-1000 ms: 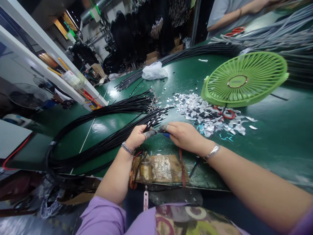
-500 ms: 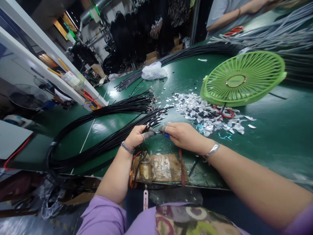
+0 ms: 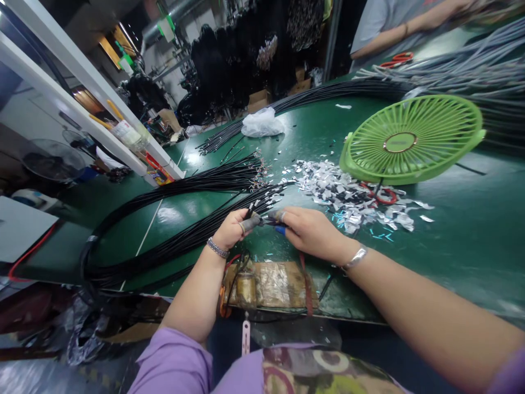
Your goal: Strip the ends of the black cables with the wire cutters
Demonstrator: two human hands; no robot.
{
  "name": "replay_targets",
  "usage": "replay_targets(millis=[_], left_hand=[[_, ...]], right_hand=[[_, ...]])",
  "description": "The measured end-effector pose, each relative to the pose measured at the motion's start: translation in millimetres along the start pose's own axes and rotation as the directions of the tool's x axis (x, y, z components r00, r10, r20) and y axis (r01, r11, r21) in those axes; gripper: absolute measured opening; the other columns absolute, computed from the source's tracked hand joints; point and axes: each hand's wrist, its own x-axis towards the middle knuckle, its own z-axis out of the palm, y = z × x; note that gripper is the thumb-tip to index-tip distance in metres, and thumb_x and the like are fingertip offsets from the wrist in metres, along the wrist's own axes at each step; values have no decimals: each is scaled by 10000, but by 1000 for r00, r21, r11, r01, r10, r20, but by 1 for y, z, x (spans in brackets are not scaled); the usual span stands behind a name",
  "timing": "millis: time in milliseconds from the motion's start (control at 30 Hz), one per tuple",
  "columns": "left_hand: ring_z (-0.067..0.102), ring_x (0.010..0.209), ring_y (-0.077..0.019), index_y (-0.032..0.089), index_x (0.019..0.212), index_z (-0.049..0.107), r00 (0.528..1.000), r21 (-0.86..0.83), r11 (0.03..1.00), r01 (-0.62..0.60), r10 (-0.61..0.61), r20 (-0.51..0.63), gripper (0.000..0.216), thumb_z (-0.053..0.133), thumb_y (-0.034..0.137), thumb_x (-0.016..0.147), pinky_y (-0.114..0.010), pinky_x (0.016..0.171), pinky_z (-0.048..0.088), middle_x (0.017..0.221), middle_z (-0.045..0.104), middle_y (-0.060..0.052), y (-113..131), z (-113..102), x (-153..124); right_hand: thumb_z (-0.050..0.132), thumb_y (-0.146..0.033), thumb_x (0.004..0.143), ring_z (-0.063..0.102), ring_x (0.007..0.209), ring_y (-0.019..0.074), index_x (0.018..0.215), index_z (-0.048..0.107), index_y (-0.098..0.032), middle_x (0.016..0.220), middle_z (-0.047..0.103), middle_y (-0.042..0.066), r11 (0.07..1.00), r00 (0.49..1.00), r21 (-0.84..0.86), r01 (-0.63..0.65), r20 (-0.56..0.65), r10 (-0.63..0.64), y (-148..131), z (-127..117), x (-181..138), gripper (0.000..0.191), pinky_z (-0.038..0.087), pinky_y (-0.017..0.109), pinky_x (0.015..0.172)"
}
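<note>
My left hand [image 3: 238, 226], with a grey covering on its thumb, is closed on the end of a black cable. Close by on its right, my right hand [image 3: 305, 229] pinches at the same cable end, its fingertips wearing grey and blue covers. What exactly lies between the two sets of fingertips is too small to make out. A bundle of black cables [image 3: 184, 235] with silvery ends runs under and behind my left hand. Behind it a second bundle of black cables [image 3: 209, 178] ends in bare, coppery wires.
A green fan [image 3: 414, 139] stands at the right, beside a heap of foil scraps [image 3: 328, 186] and red-handled scissors [image 3: 383, 195]. A taped board [image 3: 274, 284] sits at the table's front edge. A plastic bag [image 3: 262, 122] lies farther back. Another person's arm [image 3: 394, 35] shows at top right.
The right fingertips have shifted slightly at the cable end and the hands stay close together. The whole view has moved a little, with the scene sliding right and down.
</note>
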Motion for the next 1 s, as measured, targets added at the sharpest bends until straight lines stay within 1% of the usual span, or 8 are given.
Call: replay_targets(millis=[167, 300, 400, 533, 633, 733, 900, 1000], left_hand=[[274, 323, -20, 140, 757, 577, 997, -11, 999, 45, -44, 56, 532, 677, 640, 605, -170, 328, 179, 419, 394, 90, 2, 2, -1], [256, 306, -19, 139, 752, 569, 994, -26, 996, 86, -84, 77, 520, 677, 626, 603, -169, 310, 157, 404, 390, 97, 5, 4, -2], [270, 289, -20, 138, 754, 559, 991, -40, 995, 95, -91, 97, 513, 675, 618, 614, -168, 303, 171, 398, 403, 97, 5, 5, -2], [464, 326, -70, 161, 745, 500, 975, -70, 984, 165, -152, 164, 515, 660, 635, 617, -170, 315, 268, 488, 564, 32, 3, 7, -2], [485, 339, -62, 157, 726, 496, 982, -40, 989, 141, -135, 134, 482, 679, 590, 621, -161, 319, 261, 530, 596, 20, 2, 8, -1], [400, 304, -27, 145, 695, 510, 992, 36, 996, 76, -79, 93, 415, 691, 515, 645, -158, 323, 244, 492, 563, 42, 1, 9, 0], [406, 314, -37, 141, 717, 531, 972, 153, 982, 112, -140, 189, 330, 683, 431, 678, -163, 329, 276, 521, 599, 23, 5, 17, -4], [417, 320, -44, 142, 690, 529, 946, 203, 968, 148, -198, 258, 320, 681, 424, 680, -169, 336, 295, 526, 605, 12, 6, 19, -5]], right_hand=[[428, -77, 793, 528, 713, 194, 995, 623, -137, 812, 636, 92, 997, 1000, -76, -29, 0, 29, -2, 5, 1, 287, 335, 281, 620], [420, -61, 803, 523, 711, 185, 960, 620, -141, 807, 633, 87, 998, 1000, -62, -24, 8, 24, -3, 4, 2, 267, 327, 273, 620], [418, -58, 804, 508, 679, 174, 865, 608, -156, 767, 617, 77, 999, 999, -3, -46, 15, 46, -3, 3, 3, 223, 319, 271, 610], [443, -163, 841, 498, 622, 166, 753, 571, -175, 684, 590, 50, 967, 985, 192, -170, 0, 174, 2, 6, 4, 156, 356, 274, 589], [520, -276, 827, 568, 669, 178, 856, 584, -179, 735, 631, 41, 836, 949, 486, -254, -40, 312, 7, 12, 5, 120, 444, 290, 623], [598, -317, 771, 633, 794, 196, 1002, 581, -186, 849, 677, 47, 656, 933, 725, -211, -51, 356, 8, 17, 6, 267, 502, 318, 732], [627, -338, 741, 619, 716, 179, 864, 619, -188, 763, 669, 30, 568, 945, 796, -207, 11, 327, 1, 18, 7, 194, 503, 308, 679], [654, -416, 720, 607, 707, 172, 813, 601, -190, 748, 650, 22, 475, 914, 850, -228, 19, 406, 0, 18, 9, 250, 500, 303, 670]])
